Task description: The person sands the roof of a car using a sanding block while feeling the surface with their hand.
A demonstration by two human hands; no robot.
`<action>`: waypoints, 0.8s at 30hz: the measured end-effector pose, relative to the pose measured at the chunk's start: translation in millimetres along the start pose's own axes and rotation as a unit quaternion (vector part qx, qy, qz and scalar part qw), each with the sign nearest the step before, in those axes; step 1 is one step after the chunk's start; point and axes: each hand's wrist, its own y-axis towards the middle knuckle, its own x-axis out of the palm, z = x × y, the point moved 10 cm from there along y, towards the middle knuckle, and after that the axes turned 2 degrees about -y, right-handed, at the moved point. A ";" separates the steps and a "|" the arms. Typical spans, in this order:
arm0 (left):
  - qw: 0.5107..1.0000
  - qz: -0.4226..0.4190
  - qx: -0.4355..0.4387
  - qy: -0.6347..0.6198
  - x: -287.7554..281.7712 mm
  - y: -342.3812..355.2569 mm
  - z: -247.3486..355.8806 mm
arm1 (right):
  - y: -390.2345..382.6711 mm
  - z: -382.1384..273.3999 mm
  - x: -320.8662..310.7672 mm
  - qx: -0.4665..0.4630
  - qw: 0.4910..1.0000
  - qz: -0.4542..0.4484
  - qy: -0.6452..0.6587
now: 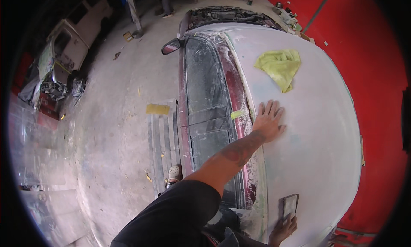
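Note:
My left hand [269, 123] lies flat on the pale, primed-looking car roof [317, 148], fingers spread, close to the roof's left edge. A yellow-green cloth [280, 66] rests crumpled on the roof ahead of it. Nearer to me, my right hand [283, 230] is closed around a sanding block [290, 205], a flat rectangular block with a grey, dusty face. The block is at the roof surface; whether it presses on it I cannot tell. Part of the right hand's fingers is hidden.
Dusty side windows [205, 80] and a wing mirror [171, 46] lie left of the roof. A slatted step [162, 138] with a yellowish sheet [157, 109] stands on the concrete floor. A red wall [364, 67] bounds the right. A stripped pale vehicle [70, 48] is far left.

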 end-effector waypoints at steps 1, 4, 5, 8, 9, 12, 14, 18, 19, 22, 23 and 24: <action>1.000 -0.009 -0.004 0.004 -0.3 -1.3 -1.3 | 9.0 6.3 2.0 -0.002 1.000 -0.001 0.001; 1.000 -0.012 -0.006 0.010 -2.0 -0.4 -3.0 | 93.3 58.0 9.9 0.013 1.000 0.012 0.005; 1.000 -0.007 0.000 0.001 1.7 0.6 4.1 | 135.3 88.7 8.2 0.036 0.999 0.030 0.008; 1.000 -0.007 0.006 -0.019 0.3 9.0 19.9 | 222.7 145.2 3.7 0.094 0.995 0.020 -0.019; 1.000 -0.008 0.004 -0.015 0.9 5.1 13.4 | 212.9 132.8 8.3 0.092 0.995 0.017 -0.016; 1.000 -0.005 -0.006 0.002 2.0 1.0 -1.8 | 137.1 61.1 12.3 0.098 0.995 0.001 -0.003; 1.000 -0.011 -0.008 0.004 -0.3 -0.9 -1.8 | 52.8 14.3 -0.1 0.063 0.998 0.017 0.007; 1.000 -0.014 -0.015 0.011 1.1 -1.8 -2.7 | 33.5 18.6 6.2 -0.004 0.999 0.031 -0.016; 1.000 -0.009 -0.007 0.004 2.4 0.7 1.6 | 63.9 35.7 4.3 0.016 0.998 0.059 -0.022; 1.000 -0.007 0.005 -0.011 1.2 6.2 13.6 | 178.2 113.3 2.0 0.108 0.992 0.056 -0.039; 1.000 -0.006 0.004 -0.008 -0.1 6.8 16.4 | 198.4 132.3 5.6 0.127 0.990 0.055 -0.032; 1.000 -0.011 0.001 -0.003 1.2 0.8 12.2 | 192.3 122.8 11.5 0.126 0.990 0.049 -0.028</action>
